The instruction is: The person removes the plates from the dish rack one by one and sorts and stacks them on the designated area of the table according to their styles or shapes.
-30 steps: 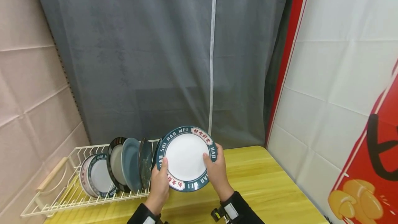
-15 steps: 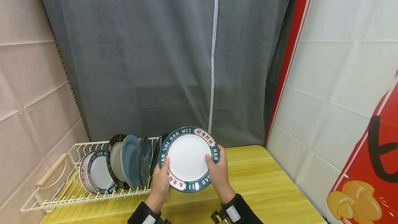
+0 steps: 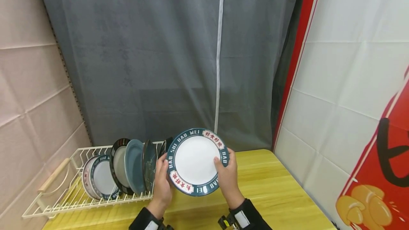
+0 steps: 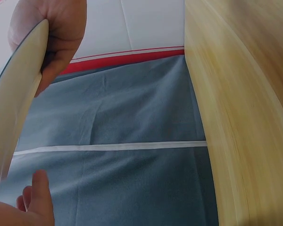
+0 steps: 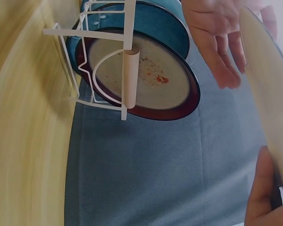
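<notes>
A white plate [image 3: 196, 160] with a dark teal lettered rim is held up above the table, its face toward me. My right hand [image 3: 227, 175] grips its right edge, thumb over the front and fingers behind; the left wrist view shows this right hand [image 4: 61, 35] curled round the edge. My left hand [image 3: 163, 180] is at the plate's left edge with its thumb off the face. In the right wrist view the left hand's fingers [image 5: 221, 59] are fairly straight beside the plate [image 5: 269, 94]; whether they touch it I cannot tell.
A cream wire dish rack [image 3: 64, 208] with a wooden handle [image 3: 54, 175] stands at the left of the yellow wood-grain table [image 3: 255, 187]. Several plates stand upright in it, including a blue plate [image 3: 134, 166]. A grey curtain [image 3: 159, 63] hangs behind.
The plate has shifted slightly right with my right hand. My left thumb has come off the plate's face and the left fingers have loosened.
</notes>
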